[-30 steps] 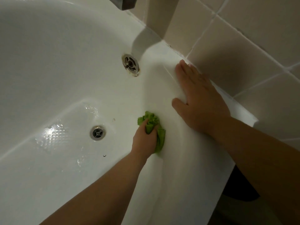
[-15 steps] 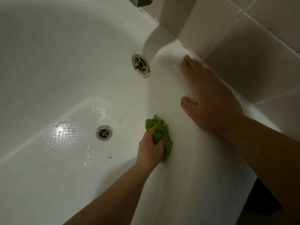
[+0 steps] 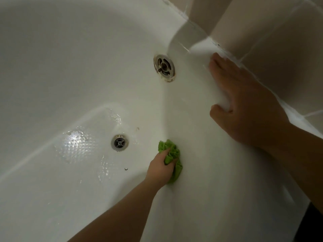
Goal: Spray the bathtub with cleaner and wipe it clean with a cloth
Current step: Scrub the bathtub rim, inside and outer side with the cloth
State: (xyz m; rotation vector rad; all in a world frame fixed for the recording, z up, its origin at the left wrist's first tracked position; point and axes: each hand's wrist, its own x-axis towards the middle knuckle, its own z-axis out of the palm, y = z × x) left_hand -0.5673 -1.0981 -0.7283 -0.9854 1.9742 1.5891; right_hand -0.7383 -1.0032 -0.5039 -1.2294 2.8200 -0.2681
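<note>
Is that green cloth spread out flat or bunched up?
Bunched up: the green cloth is crumpled into folds, gripped in the left hand against the bathtub wall.

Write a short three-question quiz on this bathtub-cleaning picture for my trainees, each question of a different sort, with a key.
1. True or false: the left hand grips the green cloth.
2. Where does the right hand rest? A) on the floor drain B) on the tub rim by the tiled wall C) on a tap
3. Fill in: the round overflow fitting sits on the tub's ____.

Key: 1 true; 2 B; 3 wall.
</note>
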